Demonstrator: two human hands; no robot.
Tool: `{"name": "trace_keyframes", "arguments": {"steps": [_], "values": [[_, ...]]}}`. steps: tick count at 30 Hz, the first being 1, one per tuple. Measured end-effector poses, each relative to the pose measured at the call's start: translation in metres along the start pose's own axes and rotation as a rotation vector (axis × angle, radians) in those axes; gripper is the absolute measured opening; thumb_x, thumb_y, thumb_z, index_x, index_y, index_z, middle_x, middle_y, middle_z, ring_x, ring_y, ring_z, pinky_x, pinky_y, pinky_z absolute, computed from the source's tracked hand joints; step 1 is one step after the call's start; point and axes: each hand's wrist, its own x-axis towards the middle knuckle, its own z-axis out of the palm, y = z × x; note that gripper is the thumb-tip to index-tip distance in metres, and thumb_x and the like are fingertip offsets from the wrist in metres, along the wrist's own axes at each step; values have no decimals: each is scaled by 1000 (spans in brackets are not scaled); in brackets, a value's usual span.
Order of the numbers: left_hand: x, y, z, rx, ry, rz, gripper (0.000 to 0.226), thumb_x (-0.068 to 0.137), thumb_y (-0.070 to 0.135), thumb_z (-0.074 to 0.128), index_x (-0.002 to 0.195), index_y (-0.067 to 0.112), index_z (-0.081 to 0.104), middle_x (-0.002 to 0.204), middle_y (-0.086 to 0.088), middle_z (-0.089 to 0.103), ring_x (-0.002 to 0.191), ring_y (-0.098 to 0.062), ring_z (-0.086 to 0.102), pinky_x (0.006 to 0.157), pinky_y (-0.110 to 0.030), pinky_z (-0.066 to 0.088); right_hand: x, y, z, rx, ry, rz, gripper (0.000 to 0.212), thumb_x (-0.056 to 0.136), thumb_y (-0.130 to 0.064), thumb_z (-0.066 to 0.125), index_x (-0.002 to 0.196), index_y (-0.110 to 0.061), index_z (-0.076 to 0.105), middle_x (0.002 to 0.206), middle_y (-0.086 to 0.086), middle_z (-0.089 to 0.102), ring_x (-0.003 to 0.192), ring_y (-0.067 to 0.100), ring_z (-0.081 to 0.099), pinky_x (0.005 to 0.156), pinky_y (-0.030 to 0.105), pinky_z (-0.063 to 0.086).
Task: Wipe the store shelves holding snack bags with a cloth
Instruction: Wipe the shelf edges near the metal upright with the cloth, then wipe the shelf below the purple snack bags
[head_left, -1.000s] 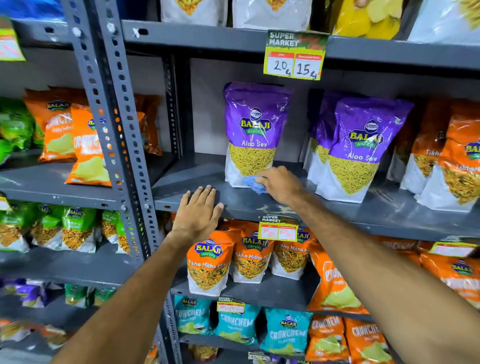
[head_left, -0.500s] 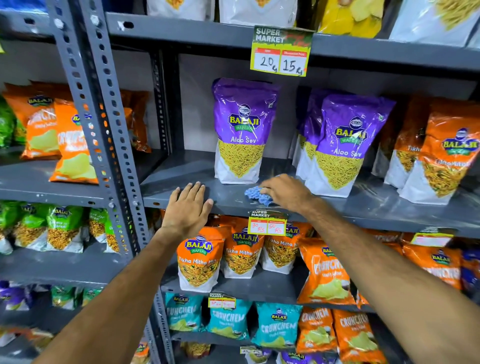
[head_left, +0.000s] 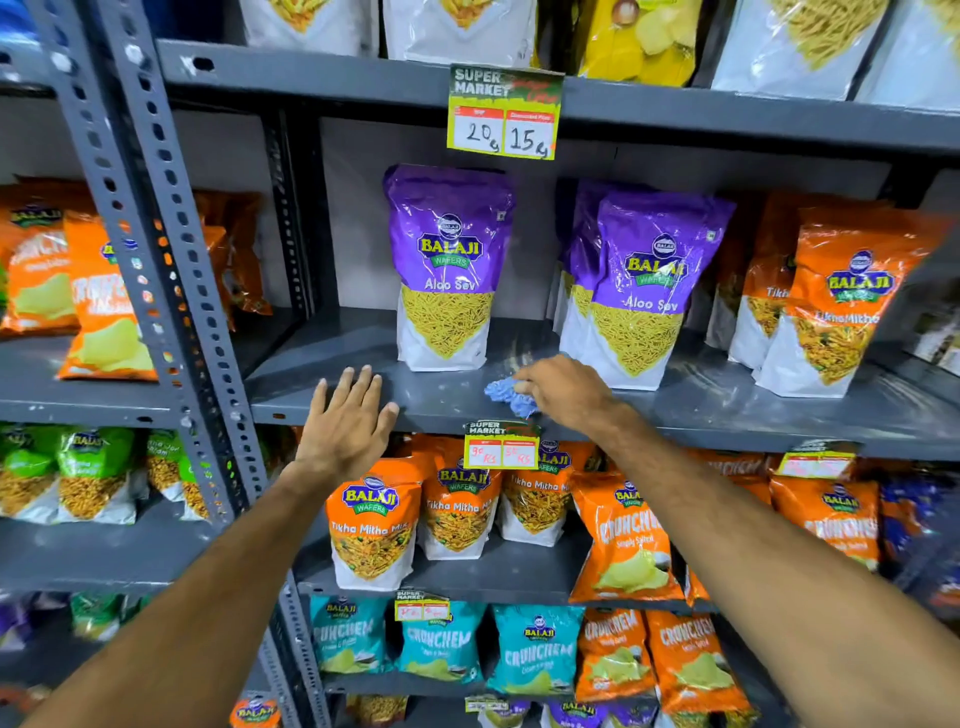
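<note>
Fingers (head_left: 524, 375) pinched on blue cloth (head_left: 506, 395)

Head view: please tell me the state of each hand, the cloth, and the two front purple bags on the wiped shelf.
Left hand: open, flat on the shelf edge.
Right hand: closed on the cloth.
Blue cloth: bunched, pressed on the shelf.
Left purple bag: upright.
Right purple bag: upright, leaning slightly.

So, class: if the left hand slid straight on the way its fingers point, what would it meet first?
Probably nothing soon: the left hand points over bare shelf just left of the purple Aloo Sev bag, toward the back panel; depth is unclear.
</note>
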Motion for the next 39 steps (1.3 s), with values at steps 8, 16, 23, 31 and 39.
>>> {"name": "trace_keyframes", "arguments": {"steps": [8, 16, 23, 31, 39], "values": [[20, 84, 10, -24, -28, 138, 78, 100, 57, -2, 162, 10, 3, 172, -7, 1, 159, -21, -7, 130, -46, -3, 22, -28, -2, 119, -174, -233, 30, 99, -34, 57, 127, -33, 65, 129, -3, 68, 113, 24, 65, 96, 45, 51], [24, 87, 16, -10, -61, 113, 69, 106, 53, 8, 162, 12, 7, 172, -5, 4, 159, -18, -2, 130, -42, 0, -20, 29, 12, 85, -16, -18, 28, 102, -32, 51, 125, -42, 63, 117, 8, 71, 106, 34, 63, 81, 42, 50], [24, 85, 18, 0, -39, 120, 75, 102, 57, 0, 162, 13, 11, 172, -5, 9, 159, -18, 1, 130, -43, 3, 38, 16, -6, 519, 276, 372, 18, 95, -21, 49, 93, -17, 66, 86, 9, 72, 78, 37, 64, 58, 38, 50], [25, 87, 19, -38, 5, 102, 82, 97, 58, -4, 162, 13, 19, 171, -2, 16, 159, -16, 7, 130, -41, 5, 142, 18, 7, 497, 233, 634, 23, 92, -11, 54, 112, -15, 65, 119, 13, 65, 106, 35, 63, 73, 39, 52], [27, 88, 20, -15, -2, 104, 69, 104, 55, 5, 163, 19, 14, 171, 3, 8, 159, -12, 3, 130, -41, 5, 220, 37, 32, 428, 127, 543, 35, 102, -13, 42, 132, -2, 56, 137, 23, 57, 127, 39, 54, 102, 42, 44]]}}
